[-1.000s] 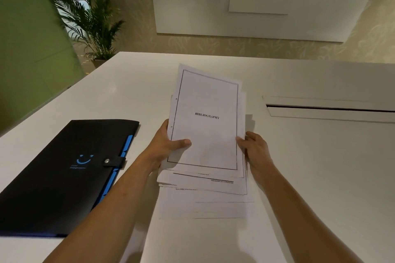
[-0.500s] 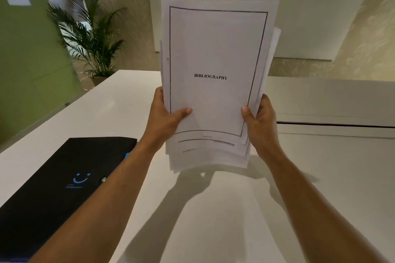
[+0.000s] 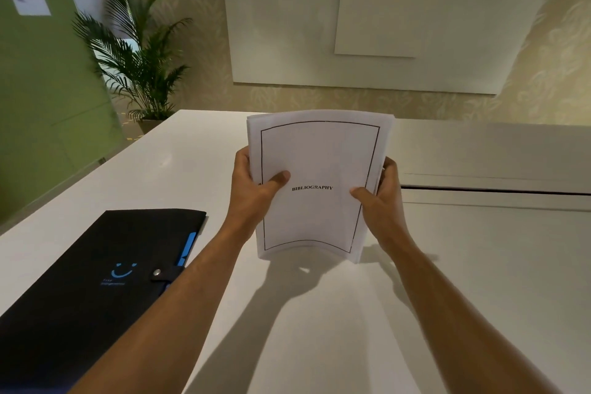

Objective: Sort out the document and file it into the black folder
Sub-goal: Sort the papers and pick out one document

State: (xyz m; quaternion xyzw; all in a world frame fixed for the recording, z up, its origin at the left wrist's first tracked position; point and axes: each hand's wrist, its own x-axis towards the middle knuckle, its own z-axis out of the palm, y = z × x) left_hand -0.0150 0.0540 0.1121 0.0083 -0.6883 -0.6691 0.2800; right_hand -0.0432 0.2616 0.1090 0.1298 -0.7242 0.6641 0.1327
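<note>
A stack of white sheets, the document [image 3: 315, 153], stands upright with its lower edge resting on the white table [image 3: 479, 265]; the top page reads BIBLIOGRAPHY inside a black border. The sheets look squared together and bow slightly. My left hand [image 3: 252, 192] grips the stack's left edge, thumb on the front page. Gripping the right edge is my right hand [image 3: 382, 201], thumb also in front. The black folder [image 3: 80, 291], snapped shut with a blue smile mark and blue tabs, lies flat on the table to the left of my left forearm.
A long slot with a raised flap [image 3: 495, 190] runs across the table right of the document. A potted palm [image 3: 140, 61] stands beyond the table's far left corner, next to a green wall [image 3: 41, 99]. White boards [image 3: 383, 16] hang on the far wall.
Both hands lifted the fanned, uneven stack off the table, raised it high, then brought it down upright onto the table; the sheets now line up evenly.
</note>
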